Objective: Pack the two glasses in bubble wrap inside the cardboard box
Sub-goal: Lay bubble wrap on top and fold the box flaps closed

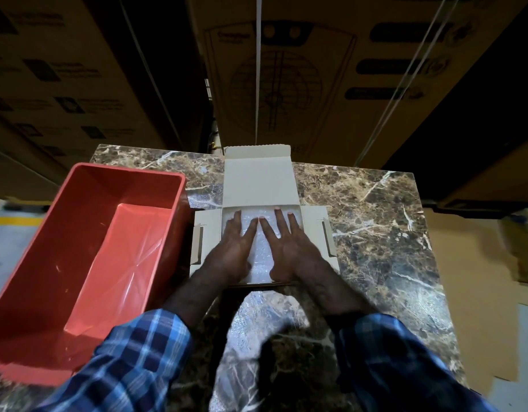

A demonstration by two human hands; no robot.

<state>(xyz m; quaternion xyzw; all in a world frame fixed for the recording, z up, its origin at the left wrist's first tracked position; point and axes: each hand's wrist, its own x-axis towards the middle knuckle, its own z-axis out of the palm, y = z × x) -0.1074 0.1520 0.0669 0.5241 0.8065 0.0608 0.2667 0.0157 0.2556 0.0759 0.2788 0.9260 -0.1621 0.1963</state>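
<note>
The person wears a long-sleeved checked shirt in dark navy, mid blue and pale blue-white lines. The left sleeve (132,364) ends in a loose cuff partway up the forearm, its plaid crossed by bright light-blue bands. The right sleeve (405,367) looks darker, with the same check pattern fainter and its cuff also drawn back from the wrist. Both forearms and hands are bare below the cuffs. The left hand (231,249) and the right hand (289,248) carry no gloves.

I see the pale cardboard box (258,185) open on the counter (375,221), lid flap standing up beyond my fingers (282,221), side flaps spread out to either side of them. Bubble wrap (261,248) fills its tray, lying flat directly beneath my fingers; no glasses can be made out.
</note>
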